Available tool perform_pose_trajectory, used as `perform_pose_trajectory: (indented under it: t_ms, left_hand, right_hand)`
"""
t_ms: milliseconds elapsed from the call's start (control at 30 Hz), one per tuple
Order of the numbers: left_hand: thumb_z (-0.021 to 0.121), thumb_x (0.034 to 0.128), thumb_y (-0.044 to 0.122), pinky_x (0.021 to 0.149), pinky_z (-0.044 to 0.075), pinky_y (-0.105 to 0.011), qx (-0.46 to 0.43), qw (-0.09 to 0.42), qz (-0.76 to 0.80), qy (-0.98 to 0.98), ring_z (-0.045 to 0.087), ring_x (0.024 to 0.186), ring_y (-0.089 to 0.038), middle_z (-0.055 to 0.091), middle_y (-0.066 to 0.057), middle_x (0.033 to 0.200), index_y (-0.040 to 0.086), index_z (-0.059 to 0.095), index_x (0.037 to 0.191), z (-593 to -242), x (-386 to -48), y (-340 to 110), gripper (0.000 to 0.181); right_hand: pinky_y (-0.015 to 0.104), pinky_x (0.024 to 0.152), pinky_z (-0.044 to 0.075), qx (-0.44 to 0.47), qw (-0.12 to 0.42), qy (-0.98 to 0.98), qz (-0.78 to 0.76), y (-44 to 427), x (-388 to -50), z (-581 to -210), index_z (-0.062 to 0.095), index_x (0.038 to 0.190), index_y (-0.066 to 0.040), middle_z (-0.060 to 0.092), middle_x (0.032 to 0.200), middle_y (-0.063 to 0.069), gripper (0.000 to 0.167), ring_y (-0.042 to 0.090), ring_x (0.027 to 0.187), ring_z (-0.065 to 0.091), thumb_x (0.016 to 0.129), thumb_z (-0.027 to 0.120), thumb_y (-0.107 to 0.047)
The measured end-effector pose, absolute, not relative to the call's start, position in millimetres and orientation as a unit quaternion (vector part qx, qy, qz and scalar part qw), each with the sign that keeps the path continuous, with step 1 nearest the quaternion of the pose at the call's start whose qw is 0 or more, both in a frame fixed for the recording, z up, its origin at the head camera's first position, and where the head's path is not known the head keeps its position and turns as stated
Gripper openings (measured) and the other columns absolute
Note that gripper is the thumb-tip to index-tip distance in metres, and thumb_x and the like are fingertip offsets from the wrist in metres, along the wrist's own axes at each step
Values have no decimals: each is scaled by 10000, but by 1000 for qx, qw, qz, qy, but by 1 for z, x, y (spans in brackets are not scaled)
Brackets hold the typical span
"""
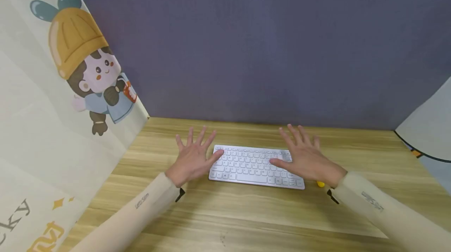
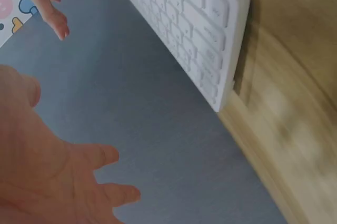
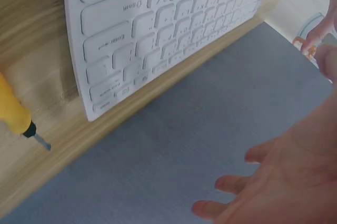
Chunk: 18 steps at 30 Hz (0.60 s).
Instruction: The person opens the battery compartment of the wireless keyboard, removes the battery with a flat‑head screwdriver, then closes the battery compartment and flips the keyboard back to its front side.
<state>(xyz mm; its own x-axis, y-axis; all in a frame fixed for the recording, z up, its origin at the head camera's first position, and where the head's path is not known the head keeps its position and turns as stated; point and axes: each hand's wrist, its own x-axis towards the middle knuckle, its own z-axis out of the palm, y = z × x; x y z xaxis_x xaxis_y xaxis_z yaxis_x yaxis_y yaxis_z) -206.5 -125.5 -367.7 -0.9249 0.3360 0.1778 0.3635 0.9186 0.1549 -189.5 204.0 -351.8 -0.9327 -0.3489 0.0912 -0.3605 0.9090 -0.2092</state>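
Observation:
A white keyboard (image 1: 251, 165) lies on the wooden table in the head view. My left hand (image 1: 193, 160) is spread at its left end, thumb over the corner keys. Over the right end is my right hand (image 1: 308, 160), fingers spread apart and holding nothing. In the left wrist view my left palm (image 2: 47, 166) faces the camera beside the keyboard (image 2: 195, 18). The right wrist view has my right hand (image 3: 295, 176) clear of the keyboard (image 3: 137, 29), with a yellow-handled screwdriver (image 3: 15, 109) near the keyboard's end.
The yellow handle (image 1: 320, 184) shows partly beneath my right wrist. A dark blue-grey panel (image 1: 260, 48) stands behind the wooden table (image 1: 225, 216). On the left hangs a pale curtain (image 1: 31, 99) with a cartoon figure; another pale surface (image 1: 430, 122) is at right.

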Motion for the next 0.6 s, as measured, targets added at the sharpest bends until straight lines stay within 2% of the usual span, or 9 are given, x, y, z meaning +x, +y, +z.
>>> perform_pose_trajectory:
  t_ms: [133, 233, 333, 467, 600]
  left_hand:
    - [274, 919, 672, 976, -59, -715, -184, 67, -100, -976, 19, 1372, -455, 130, -125, 1548, 214, 257, 1506, -372, -207, -129, 745]
    - [389, 929, 605, 996, 12, -708, -196, 50, -103, -974, 97, 1371, -453, 199, -149, 1532, 174, 264, 1505, -375, -208, -132, 730]
    - [450, 926, 561, 1001, 108, -695, -210, 28, -94, -973, 200, 1349, -444, 286, -164, 1495, 130, 270, 1497, -379, -212, -135, 737]
    - [444, 926, 568, 987, 223, -633, -216, 7, -93, -972, 276, 1315, -401, 341, -155, 1460, 105, 270, 1492, -384, -214, -135, 752]
    - [434, 931, 568, 968, 280, -565, -219, -7, -119, -968, 320, 1278, -370, 379, -161, 1427, 89, 264, 1493, -387, -217, -134, 758]
  right_hand:
    - [757, 939, 0, 192, 25, -973, 124, 198, -194, -358, 95, 1530, -141, 33, 1551, 182, 1004, 454, 1374, -15, 811, 420, -762]
    - [752, 944, 21, 199, 20, -971, 133, 194, -198, -365, 110, 1527, -139, 50, 1548, 172, 1029, 449, 1374, 0, 788, 443, -773]
    - [739, 951, 81, 218, 17, -967, 128, 189, -201, -371, 146, 1519, -149, 102, 1535, 156, 1057, 437, 1371, 54, 748, 526, -765]
    - [713, 966, 139, 246, 10, -962, 115, 183, -204, -378, 180, 1506, -162, 131, 1527, 155, 1105, 426, 1368, 97, 680, 652, -724]
    - [703, 980, 144, 263, -9, -956, 131, 178, -207, -384, 195, 1505, -145, 149, 1515, 193, 1139, 448, 1356, 123, 646, 722, -678]
